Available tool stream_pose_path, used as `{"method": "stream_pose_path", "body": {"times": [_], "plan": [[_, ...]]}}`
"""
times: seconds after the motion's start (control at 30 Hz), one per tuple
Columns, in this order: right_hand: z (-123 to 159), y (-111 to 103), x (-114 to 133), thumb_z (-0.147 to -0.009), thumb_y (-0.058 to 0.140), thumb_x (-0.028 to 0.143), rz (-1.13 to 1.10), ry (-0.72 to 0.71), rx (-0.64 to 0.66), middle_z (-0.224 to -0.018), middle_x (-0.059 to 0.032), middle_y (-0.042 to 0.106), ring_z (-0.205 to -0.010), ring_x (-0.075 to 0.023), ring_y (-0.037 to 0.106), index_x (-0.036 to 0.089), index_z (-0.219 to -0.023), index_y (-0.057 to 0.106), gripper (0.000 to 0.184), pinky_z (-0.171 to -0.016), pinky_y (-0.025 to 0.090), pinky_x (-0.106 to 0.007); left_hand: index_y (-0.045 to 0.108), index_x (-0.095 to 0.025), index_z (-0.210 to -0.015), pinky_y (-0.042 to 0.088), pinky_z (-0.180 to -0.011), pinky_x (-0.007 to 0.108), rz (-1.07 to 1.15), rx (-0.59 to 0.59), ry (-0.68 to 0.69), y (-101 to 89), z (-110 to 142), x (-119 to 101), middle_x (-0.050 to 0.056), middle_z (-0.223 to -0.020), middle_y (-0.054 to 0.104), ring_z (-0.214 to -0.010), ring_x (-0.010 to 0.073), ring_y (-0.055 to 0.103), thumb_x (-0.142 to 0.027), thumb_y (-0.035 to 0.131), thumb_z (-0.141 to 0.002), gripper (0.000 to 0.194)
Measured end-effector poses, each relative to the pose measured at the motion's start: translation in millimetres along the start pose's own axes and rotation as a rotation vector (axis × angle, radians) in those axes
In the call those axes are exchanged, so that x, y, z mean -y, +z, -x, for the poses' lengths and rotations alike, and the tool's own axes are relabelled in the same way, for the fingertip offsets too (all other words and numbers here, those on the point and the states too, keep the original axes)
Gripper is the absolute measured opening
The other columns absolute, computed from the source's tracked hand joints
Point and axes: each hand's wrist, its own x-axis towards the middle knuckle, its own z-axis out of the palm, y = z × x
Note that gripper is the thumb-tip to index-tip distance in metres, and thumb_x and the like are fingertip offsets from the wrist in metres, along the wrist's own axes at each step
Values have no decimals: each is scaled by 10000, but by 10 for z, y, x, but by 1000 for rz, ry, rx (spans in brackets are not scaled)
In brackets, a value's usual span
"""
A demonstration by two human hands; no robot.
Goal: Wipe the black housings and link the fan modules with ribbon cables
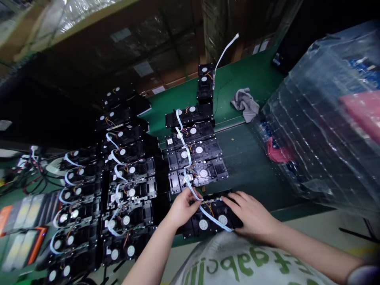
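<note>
Left hand [184,208] pinches a pale ribbon cable [212,217] between its fingers [192,194] — right hand [252,215] rests flat, fingers spread, on a black dual-fan unit [203,224] at the near edge of the green surface [252,83] — rows of matching units [192,154] beyond
</note>
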Motion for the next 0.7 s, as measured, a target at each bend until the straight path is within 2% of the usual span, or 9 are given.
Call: {"method": "stream_pose_path", "body": {"times": [0.2, 0.4, 0.57, 0.7], "plan": [[-152, -31, 19, -578, 610, 246, -3, -1, -88, -1151, -127, 478, -1011, -289, 429, 174, -1240, 386, 702, -824, 420, -436, 546, -181, -802, 466, -752, 318, -197, -26, -38, -148, -55, -78, 40, -813, 631, -776, 159, 593, -227, 529, -733, 85], [-198, -82, -13, -595, 608, 229, 14, -26, -63, -1161, -134, 468, -1028, -288, 406, 158, -1241, 384, 687, -832, 400, -436, 588, -189, -763, 459, -689, 300, -384, -1, -67, -202, -97, -182, 32, -777, 654, -728, 168, 604, -229, 538, -717, 79], [-209, -91, -47, -604, 612, 239, 16, -29, -23, -1170, -129, 458, -1038, -294, 394, 165, -1246, 377, 687, -825, 397, -438, 587, -187, -795, 450, -703, 280, -518, 56, -48, -214, -118, -233, 29, -790, 649, -747, 157, 602, -215, 518, -737, 94], [-228, -94, -71, -601, 631, 241, 15, -33, -23, -1172, -128, 456, -1034, -287, 396, 159, -1245, 379, 697, -829, 395, -426, 592, -193, -806, 452, -709, 287, -643, 51, -40, -188, -119, -259, 34, -811, 658, -773, 172, 608, -229, 507, -754, 106]]}}
